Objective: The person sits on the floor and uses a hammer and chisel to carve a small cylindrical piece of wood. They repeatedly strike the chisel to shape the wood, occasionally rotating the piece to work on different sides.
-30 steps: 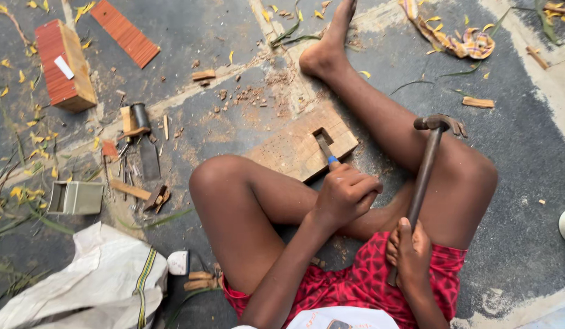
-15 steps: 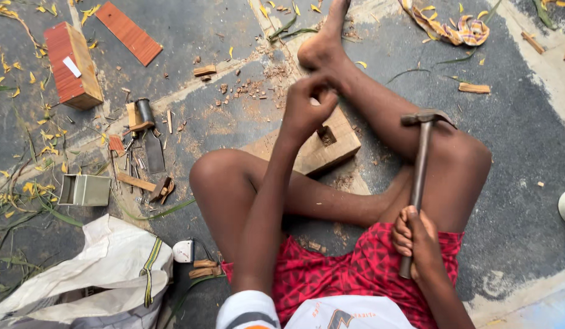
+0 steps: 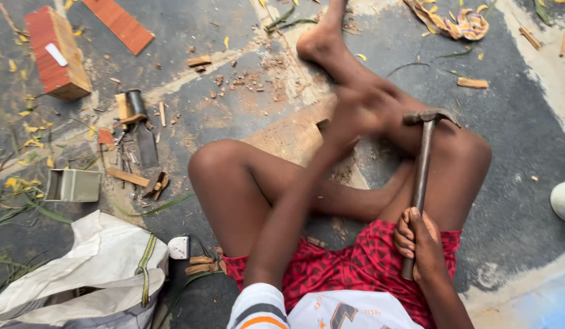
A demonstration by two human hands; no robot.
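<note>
Head view: right hand [image 3: 419, 244] grips upright hammer [image 3: 421, 164], head up; blurred left hand [image 3: 355, 119], grip unclear, over wooden block [image 3: 291, 137].

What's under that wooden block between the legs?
The wooden block lies flat on the dark ground, with sawdust along its near edge. The blurred left hand covers its far end, hiding the notch there; the block's underside cannot be seen.

the person sits with both knees bent and legs bare. the left arm stretches forward between the knees, its left hand [image 3: 349, 116] blurred with fingers curled downward. the right hand [image 3: 419, 244] rests near the right thigh, fingers wrapped tightly in a fist, wrist bent slightly with the forearm angled back toward the body.
</note>
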